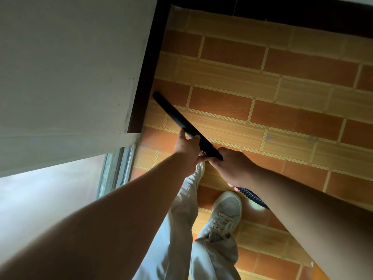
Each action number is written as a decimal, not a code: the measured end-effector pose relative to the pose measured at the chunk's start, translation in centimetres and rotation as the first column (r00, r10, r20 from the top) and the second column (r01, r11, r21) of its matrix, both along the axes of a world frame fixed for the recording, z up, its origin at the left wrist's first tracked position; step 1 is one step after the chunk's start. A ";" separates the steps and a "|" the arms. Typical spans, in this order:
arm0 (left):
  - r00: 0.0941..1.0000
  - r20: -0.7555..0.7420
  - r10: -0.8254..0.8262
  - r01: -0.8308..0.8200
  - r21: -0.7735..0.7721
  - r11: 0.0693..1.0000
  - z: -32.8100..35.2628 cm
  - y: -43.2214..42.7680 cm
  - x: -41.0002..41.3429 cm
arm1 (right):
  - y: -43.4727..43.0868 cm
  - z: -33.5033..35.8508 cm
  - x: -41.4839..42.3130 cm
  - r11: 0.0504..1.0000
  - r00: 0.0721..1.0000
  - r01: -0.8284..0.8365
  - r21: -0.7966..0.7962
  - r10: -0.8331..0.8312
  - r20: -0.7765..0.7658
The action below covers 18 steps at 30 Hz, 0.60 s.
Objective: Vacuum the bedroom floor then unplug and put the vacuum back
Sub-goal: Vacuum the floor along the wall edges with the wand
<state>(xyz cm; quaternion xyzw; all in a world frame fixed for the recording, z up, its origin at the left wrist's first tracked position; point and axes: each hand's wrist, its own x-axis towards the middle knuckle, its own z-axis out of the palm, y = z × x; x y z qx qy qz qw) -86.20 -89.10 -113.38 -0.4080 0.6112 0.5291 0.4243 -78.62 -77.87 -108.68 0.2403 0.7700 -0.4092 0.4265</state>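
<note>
A black vacuum wand (175, 116) slants from my hands up and left, its tip close to the dark baseboard (149, 63) at the foot of the white wall. My left hand (187, 152) grips the wand from the left side. My right hand (232, 168) holds its lower end, where the ribbed black hose (252, 198) comes out behind the palm and runs off under my right forearm. The floor (262, 98) is orange and tan brick-pattern tile. The vacuum body and the plug are out of view.
A white wall (70, 67) fills the left side, with a bright window and its metal frame (117, 170) below it. A dark baseboard also runs along the top edge. My legs in light trousers and pale sneakers (224, 215) stand just below the hands.
</note>
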 end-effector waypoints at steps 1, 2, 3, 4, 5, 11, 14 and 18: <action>1.000 0.004 0.004 -0.004 0.009 1.000 0.1 0.0 0.0 | 0.0 0.1 0.0 1.000 1.000 -0.001 0.004 0.001 0.002; 1.000 0.009 0.005 -0.005 0.017 1.000 0.3 0.0 0.1 | 0.0 0.2 0.0 1.000 1.000 -0.003 0.007 0.003 0.001; 1.000 0.014 0.006 -0.006 0.022 1.000 0.5 0.0 0.1 | 0.0 0.3 0.1 1.000 1.000 -0.008 0.011 0.008 0.001; 1.000 0.021 0.008 -0.009 0.027 1.000 0.7 -0.1 0.1 | 0.0 0.5 0.1 1.000 1.000 -0.015 0.016 0.015 0.005; 1.000 0.027 0.011 -0.012 0.033 0.999 0.9 0.0 0.1 | 0.0 0.7 0.2 0.999 1.000 -0.024 0.027 0.023 0.011; 0.998 0.026 -0.055 0.053 0.067 0.996 3.1 0.2 0.3 | 0.6 2.4 1.7 0.983 0.996 -0.092 0.159 0.088 0.032; 0.995 0.022 -0.094 0.091 0.099 0.991 4.8 0.4 0.2 | 1.3 4.1 2.5 0.963 0.992 -0.127 0.238 0.125 0.023; 0.986 0.028 -0.166 0.161 0.115 0.980 7.2 0.9 0.0 | 2.9 7.2 3.3 0.943 0.995 -0.098 0.318 0.094 0.028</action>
